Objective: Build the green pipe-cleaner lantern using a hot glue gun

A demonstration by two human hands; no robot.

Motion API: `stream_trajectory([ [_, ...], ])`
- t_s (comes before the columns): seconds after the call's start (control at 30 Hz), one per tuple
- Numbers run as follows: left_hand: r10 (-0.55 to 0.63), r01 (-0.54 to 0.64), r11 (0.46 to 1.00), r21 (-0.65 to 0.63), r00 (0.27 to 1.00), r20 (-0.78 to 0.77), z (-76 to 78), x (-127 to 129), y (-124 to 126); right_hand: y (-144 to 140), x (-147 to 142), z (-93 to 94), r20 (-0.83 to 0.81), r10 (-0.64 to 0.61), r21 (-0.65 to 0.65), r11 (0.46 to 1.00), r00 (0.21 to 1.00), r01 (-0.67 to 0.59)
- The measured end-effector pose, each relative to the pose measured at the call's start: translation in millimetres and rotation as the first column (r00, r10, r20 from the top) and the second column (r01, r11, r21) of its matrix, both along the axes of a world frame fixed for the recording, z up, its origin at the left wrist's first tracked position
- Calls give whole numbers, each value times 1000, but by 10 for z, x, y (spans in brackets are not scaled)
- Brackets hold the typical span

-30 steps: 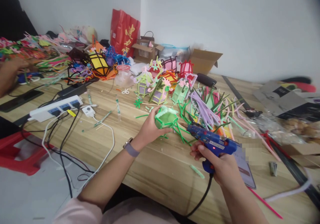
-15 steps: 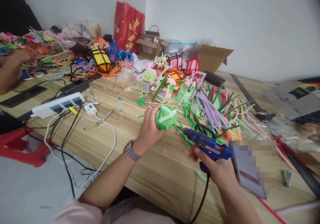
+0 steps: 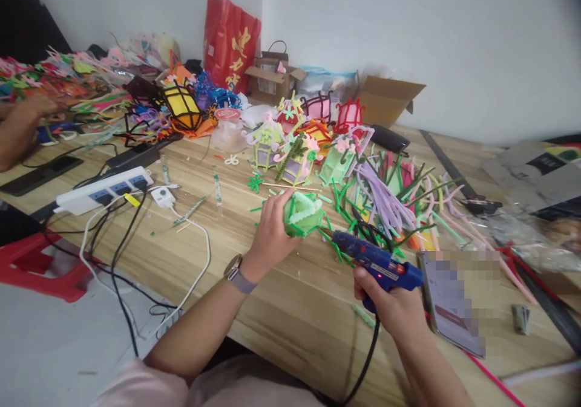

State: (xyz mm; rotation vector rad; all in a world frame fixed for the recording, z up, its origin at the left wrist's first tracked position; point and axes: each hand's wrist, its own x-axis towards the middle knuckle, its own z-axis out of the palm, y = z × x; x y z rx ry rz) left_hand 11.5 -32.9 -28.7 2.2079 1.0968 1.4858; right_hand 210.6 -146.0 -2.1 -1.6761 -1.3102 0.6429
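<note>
My left hand [image 3: 273, 228] is closed around the side of a small green pipe-cleaner lantern [image 3: 305, 214], with a pale green fuzzy strip across its upturned face. My right hand [image 3: 391, 301] grips a blue hot glue gun [image 3: 370, 256] by its handle, and a small red light glows on its body. The nozzle points left, close to the lantern's lower right edge; whether it touches I cannot tell. Loose green pipe cleaners [image 3: 345, 210] lie just beyond the nozzle. A green pipe-cleaner flower [image 3: 255, 182] rests on the table behind my left hand.
Finished lanterns [image 3: 297, 159] and a bundle of lilac pipe cleaners [image 3: 379, 195] stand behind my hands. A white power strip [image 3: 104, 190] with cables is at left, a phone [image 3: 454, 310] at right. Another person's hand [image 3: 34, 113] works at far left. A red bag [image 3: 229, 44] stands behind.
The view has shifted slightly. The glue gun's nozzle has stayed near the lantern, and my right fingers have drawn in closer around the handle. My left hand's hold looks the same.
</note>
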Motion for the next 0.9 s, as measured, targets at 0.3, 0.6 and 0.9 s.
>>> stream_trajectory([
  [0.3,2,-2,1000,-11,1000,-7,-2,4,-9,43,116,-14,57,132,-36,991,990,-130],
  [0.6,12,-12,999,30,1000,-6,1,17,-5,22,30,-15,-56,95,-8,995,994,-95],
  [0.9,38,-38,999,5,999,16,0,-1,-5,-34,-69,99,-248,68,-8,997,966,-72],
])
